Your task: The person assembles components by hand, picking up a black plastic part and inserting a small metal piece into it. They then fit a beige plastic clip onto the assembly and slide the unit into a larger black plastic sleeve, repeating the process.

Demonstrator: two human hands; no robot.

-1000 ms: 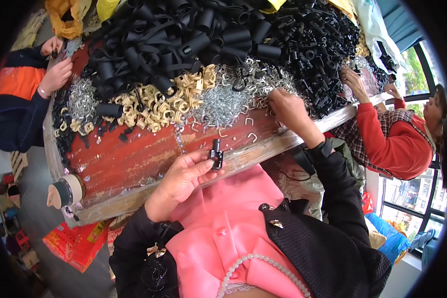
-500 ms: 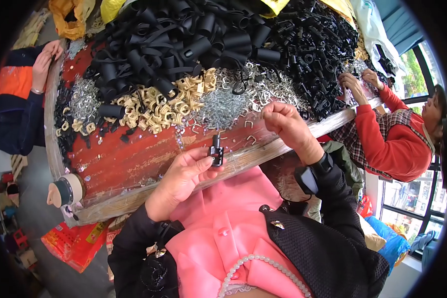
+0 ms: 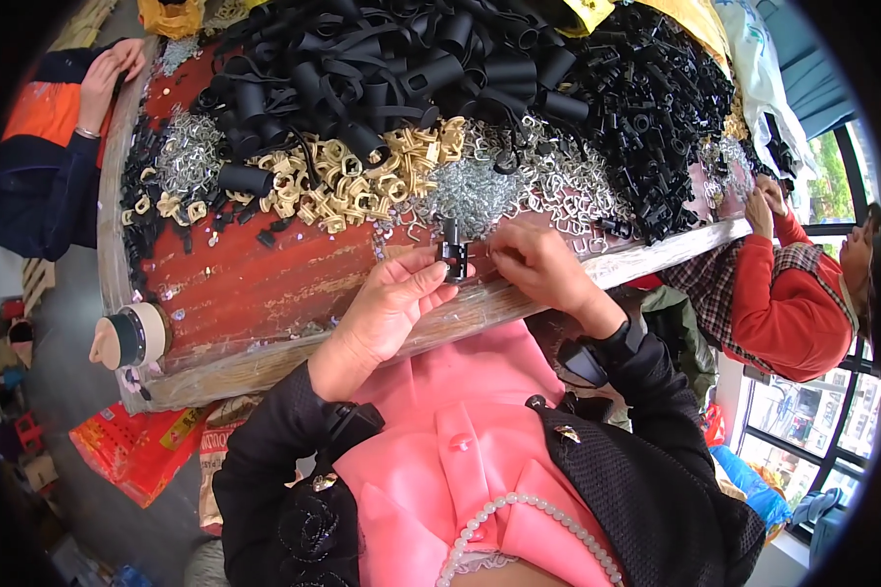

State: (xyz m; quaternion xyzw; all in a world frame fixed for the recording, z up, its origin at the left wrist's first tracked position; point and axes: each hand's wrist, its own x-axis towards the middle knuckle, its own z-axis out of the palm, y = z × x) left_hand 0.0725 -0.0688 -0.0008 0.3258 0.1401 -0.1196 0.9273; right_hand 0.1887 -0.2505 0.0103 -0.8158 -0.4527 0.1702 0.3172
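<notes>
My left hand [image 3: 394, 301] pinches a small black plastic fitting [image 3: 452, 262] with a narrow upright stem and a wider, slotted lower part. The fitting is held over the near edge of the table. Just to its right is my right hand [image 3: 543, 266], its fingers closed together close to the fitting. Whatever those fingers hold, if anything, is too small or hidden to make out. Beyond both hands lie a heap of small silvery metal pieces [image 3: 475, 196], bent metal clips [image 3: 579, 201] and cream plastic clamps [image 3: 347, 186].
The red tabletop [image 3: 255, 303] has a wooden rim [image 3: 235, 377]. Large black tubes and straps [image 3: 362, 73] are heaped at the back, small black parts [image 3: 646, 127] at the right. A tape roll [image 3: 142, 336] sits at the near left corner. Co-workers [image 3: 798, 293] sit left and right.
My right hand has come left and slightly down, from over the metal clips to beside the black fitting. My left hand keeps its hold on the fitting. The view has shifted a little.
</notes>
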